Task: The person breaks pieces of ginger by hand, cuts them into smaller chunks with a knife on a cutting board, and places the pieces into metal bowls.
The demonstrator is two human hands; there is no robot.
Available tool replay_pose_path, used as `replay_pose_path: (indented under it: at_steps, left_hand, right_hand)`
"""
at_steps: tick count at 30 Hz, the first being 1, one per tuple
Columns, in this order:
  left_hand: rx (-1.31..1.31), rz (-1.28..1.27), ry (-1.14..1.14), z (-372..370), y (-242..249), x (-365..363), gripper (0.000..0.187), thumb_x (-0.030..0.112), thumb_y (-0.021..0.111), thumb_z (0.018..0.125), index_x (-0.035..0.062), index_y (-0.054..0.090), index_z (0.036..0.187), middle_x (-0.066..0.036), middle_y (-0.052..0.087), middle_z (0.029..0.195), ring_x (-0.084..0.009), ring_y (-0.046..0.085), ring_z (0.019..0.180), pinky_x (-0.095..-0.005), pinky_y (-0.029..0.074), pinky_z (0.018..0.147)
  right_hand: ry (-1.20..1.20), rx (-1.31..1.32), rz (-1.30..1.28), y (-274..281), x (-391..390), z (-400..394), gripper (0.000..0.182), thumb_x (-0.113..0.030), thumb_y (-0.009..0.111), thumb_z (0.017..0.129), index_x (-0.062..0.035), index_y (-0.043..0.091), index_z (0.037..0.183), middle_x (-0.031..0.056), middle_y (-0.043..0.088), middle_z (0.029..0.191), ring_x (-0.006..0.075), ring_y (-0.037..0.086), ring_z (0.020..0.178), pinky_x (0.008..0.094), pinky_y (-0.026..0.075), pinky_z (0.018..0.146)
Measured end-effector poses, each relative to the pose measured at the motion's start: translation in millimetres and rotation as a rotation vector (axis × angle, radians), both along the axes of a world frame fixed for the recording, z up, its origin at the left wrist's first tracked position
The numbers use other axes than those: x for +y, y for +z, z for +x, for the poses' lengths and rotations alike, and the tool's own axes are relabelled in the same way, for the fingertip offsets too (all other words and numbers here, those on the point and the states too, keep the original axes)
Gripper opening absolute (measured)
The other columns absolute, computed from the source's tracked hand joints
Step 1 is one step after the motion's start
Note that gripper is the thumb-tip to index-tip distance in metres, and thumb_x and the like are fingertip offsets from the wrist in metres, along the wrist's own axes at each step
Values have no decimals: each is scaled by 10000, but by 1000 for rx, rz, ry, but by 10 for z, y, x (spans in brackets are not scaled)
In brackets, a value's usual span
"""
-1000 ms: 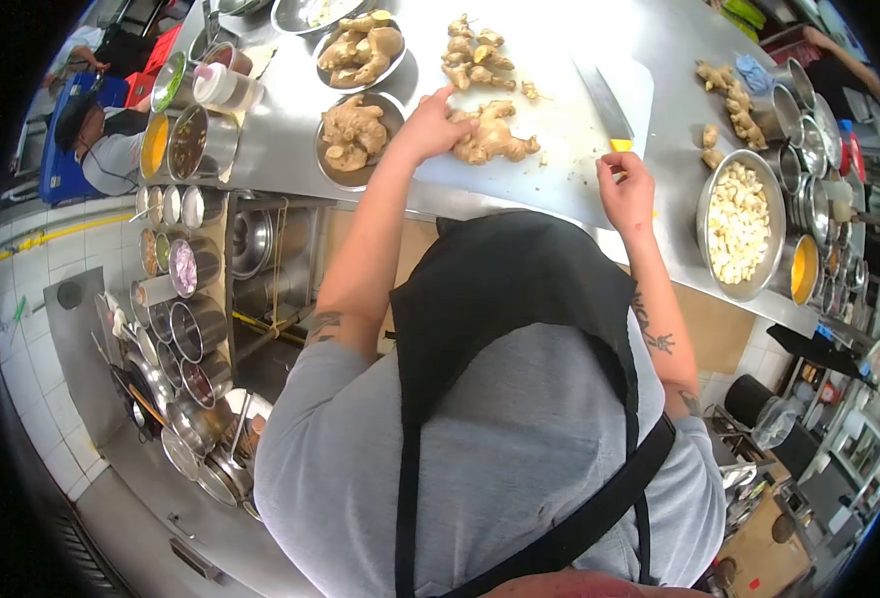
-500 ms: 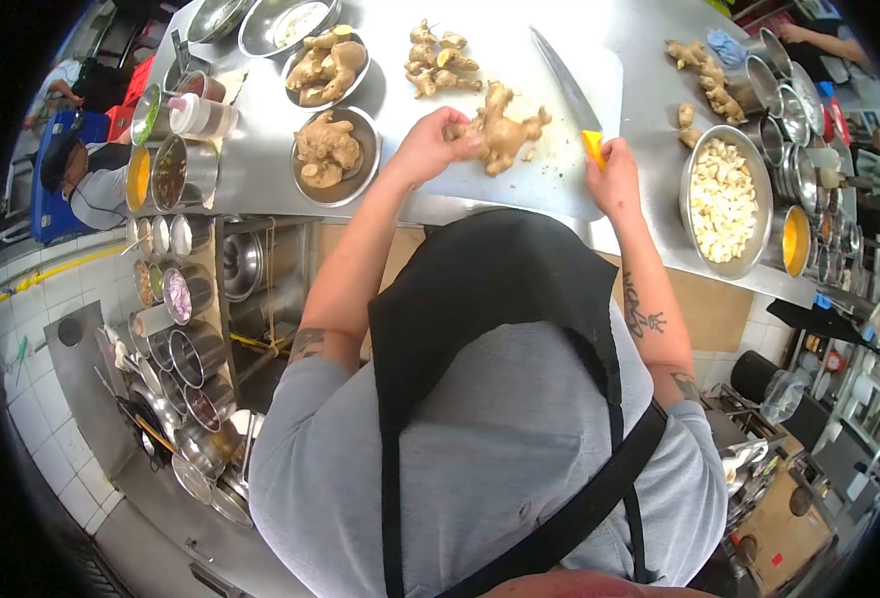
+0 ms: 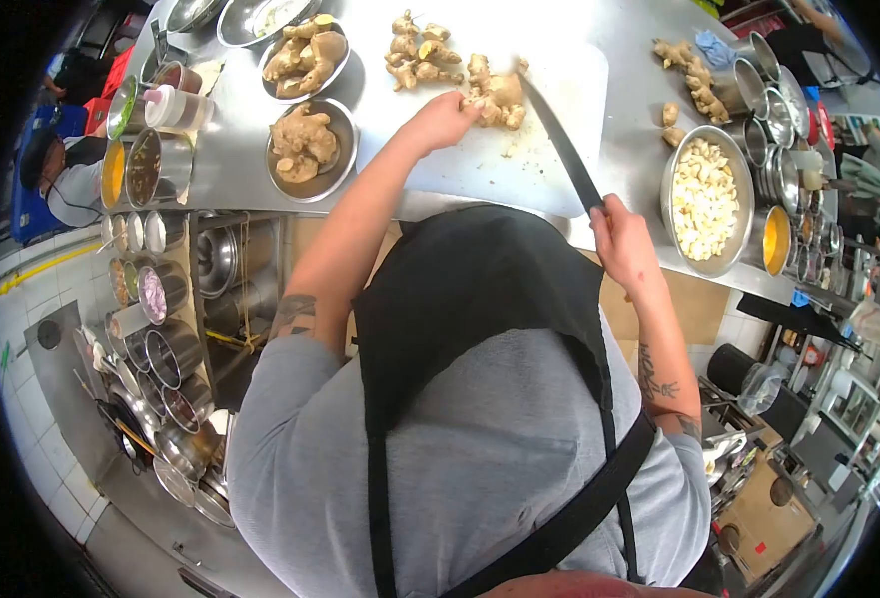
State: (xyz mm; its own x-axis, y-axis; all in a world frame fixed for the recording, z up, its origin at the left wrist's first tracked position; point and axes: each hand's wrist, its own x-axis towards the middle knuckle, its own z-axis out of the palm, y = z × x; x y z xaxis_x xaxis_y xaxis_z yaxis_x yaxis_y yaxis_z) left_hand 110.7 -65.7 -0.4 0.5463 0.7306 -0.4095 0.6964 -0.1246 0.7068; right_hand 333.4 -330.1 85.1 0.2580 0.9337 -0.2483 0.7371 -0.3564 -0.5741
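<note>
My left hand (image 3: pixel 447 120) is closed on the near left end of a knobbly ginger root (image 3: pixel 501 93), which rests on the white cutting board (image 3: pixel 539 189). In my right hand (image 3: pixel 621 239) is a long kitchen knife (image 3: pixel 565 145), its handle wrapped by my fingers. The blade slants away over the board, its tip close to the right side of the ginger. Several more ginger pieces (image 3: pixel 420 58) lie at the board's far left. Left of the board stand a metal bowl (image 3: pixel 346 149) with a ginger root (image 3: pixel 303 142) and a second bowl of ginger (image 3: pixel 305 60).
On the right stands a large bowl (image 3: pixel 671 204) of pale chopped pieces (image 3: pixel 704 194). Beyond it are loose ginger (image 3: pixel 701 85), a blue cloth (image 3: pixel 716 48) and metal containers. A squeeze bottle (image 3: pixel 177 108) and sauce pots (image 3: pixel 159 167) stand on the left. Another person (image 3: pixel 76 184) is at far left.
My right hand has drawn the knife toward me from beside the board, bringing its tip close to the ginger. The ginger has been turned and shifted slightly away, still in my left hand.
</note>
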Motion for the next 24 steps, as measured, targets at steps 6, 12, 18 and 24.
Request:
replay_pose_path:
  at_steps: [6,12,18,24]
  left_hand:
    - [98,142,-229,140,251,-39,408,321,527,1071,-76,520,1165,-297,684,1095,-431,666,1051,-479,521,899]
    - [146,179,-320,239,352,-7,273,179,542,1051,-71,483,1143,-329,668,1073,-448,667,1039,-505,522,876]
    - [209,248,-354,312,538,-59,254,178,544,1051,-58,497,1131,-300,681,1049,-440,670,1053,-511,532,887]
    - [172,358,-360,382,485,-124,222,158,568,1030,-55,526,1075,-286,690,1040,-431,680,1035,-511,539,883]
  right_hand:
    - [252,-274,-131,301,-61,-100,717,-49,531,951,-224,302,1608,224,651,796,411,653,691,528,528,685]
    - [317,-430,-246,438,-16,-165,892,-18,543,910,-320,169,1661,230,640,789,399,658,677,519,549,684]
    - [326,-384,-464,888,218,-307,946,26,526,863,-276,127,1666,275,678,770,437,689,726,549,556,700]
    - [398,-324,-522,1163,467,-203,938,59,508,856,-213,116,1664,301,695,825,453,699,761,545,563,721]
